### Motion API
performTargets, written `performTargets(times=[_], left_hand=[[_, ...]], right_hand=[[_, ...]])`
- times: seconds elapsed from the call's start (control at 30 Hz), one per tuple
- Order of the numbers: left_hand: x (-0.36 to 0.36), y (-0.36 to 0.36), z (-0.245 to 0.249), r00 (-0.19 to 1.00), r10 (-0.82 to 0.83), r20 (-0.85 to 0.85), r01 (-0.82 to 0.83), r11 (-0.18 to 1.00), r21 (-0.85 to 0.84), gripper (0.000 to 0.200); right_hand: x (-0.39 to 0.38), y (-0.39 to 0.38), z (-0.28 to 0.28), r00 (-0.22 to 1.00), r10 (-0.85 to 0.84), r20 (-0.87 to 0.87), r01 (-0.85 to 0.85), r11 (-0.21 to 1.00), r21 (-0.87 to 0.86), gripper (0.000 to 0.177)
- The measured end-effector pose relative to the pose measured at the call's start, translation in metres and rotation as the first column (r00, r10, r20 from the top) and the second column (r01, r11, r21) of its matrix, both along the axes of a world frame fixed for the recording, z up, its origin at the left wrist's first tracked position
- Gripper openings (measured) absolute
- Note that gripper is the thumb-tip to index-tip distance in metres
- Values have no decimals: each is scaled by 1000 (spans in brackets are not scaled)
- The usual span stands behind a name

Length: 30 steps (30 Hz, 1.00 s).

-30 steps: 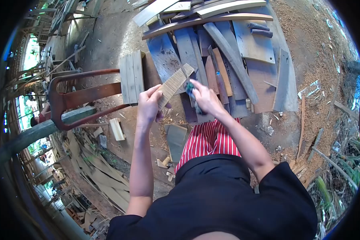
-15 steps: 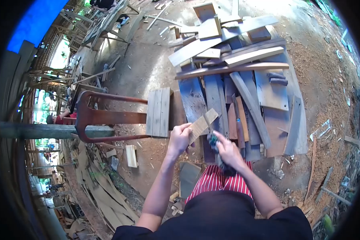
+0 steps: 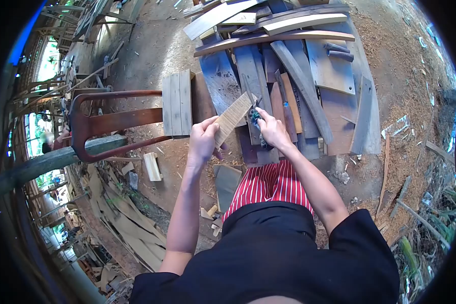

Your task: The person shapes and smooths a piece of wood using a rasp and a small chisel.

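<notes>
My left hand [image 3: 205, 139] is closed around the lower end of a flat, light wooden piece [image 3: 233, 117] with fine ridges. Closed on a narrow dark tool [image 3: 250, 91], my right hand [image 3: 272, 129] is at the upper end of that piece, and the tool crosses the wood there. A dark greenish cloth [image 3: 257, 119] bunches at the right fingers and hides the tool's handle. Below both hands lie the dark boards of the work surface.
A pile of planks [image 3: 289, 38] covers the low bench ahead. To the left, a reddish-brown chair back [image 3: 121, 119] adjoins a slatted wooden block [image 3: 177, 104]. A wood offcut [image 3: 152, 166] lies on the ground. Another person appears small at the far left.
The camera view has shifted, so the bench and chair appear higher and further left. Both hands keep their holds; the tool now stands more upright across the wood's upper end.
</notes>
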State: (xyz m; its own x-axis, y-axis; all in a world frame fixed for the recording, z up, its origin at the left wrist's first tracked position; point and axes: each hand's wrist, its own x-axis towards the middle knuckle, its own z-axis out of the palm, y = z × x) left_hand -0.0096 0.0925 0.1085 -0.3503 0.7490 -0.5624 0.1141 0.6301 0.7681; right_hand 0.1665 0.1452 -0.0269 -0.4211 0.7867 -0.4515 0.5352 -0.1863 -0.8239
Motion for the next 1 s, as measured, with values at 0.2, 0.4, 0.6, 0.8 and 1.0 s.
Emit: performTargets(times=[0.2,0.4,0.6,0.8,1.0], left_hand=[[-7,2,-3,1000,4,0,-4,1000,-5,38],[-12,9,-2,1000,-13,-18,13,1000,-4,37],[-18,7,-11,989,-57,-139,57,998,-5,36],[-19,9,-13,984,-33,-176,40,999,32,35],[-18,12,-5,998,8,-60,-7,1000,17,32]], right_hand=[[12,-32,23,991,11,-133,-12,1000,-7,46],[-1,1,25,1000,-14,-24,12,998,-59,45],[3,-12,10,990,-60,-131,61,998,5,45],[13,-23,46,997,33,-69,-38,997,-64,46],[-3,2,-12,998,-33,-58,38,995,92,43]])
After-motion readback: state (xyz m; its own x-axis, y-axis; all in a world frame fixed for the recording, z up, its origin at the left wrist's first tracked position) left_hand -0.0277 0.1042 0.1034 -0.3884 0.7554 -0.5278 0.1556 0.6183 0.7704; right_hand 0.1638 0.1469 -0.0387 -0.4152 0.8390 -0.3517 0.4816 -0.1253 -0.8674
